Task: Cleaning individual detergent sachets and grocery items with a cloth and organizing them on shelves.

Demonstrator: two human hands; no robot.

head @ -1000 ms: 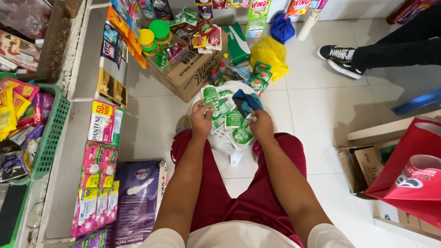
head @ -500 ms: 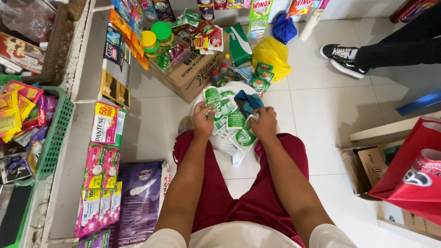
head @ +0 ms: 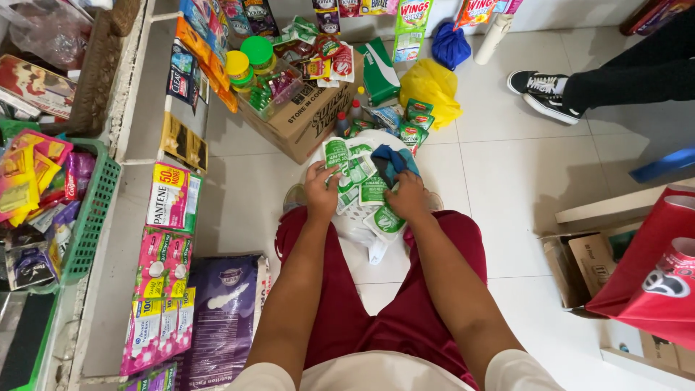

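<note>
Both hands work a bundle of green-and-white sachets over a white basket, seen from above.

My left hand point(head: 321, 192) closes its fingers on the left edge of the green-and-white sachets point(head: 365, 190); my right hand point(head: 407, 197) grips their right side, near a dark blue cloth point(head: 392, 162), so I judge the strips are held spread for sorting. They hang over the white basket point(head: 355, 228) at my knees on the tiled floor point(head: 499, 181). A cardboard box point(head: 304, 119) of goods stands just beyond.
</note>
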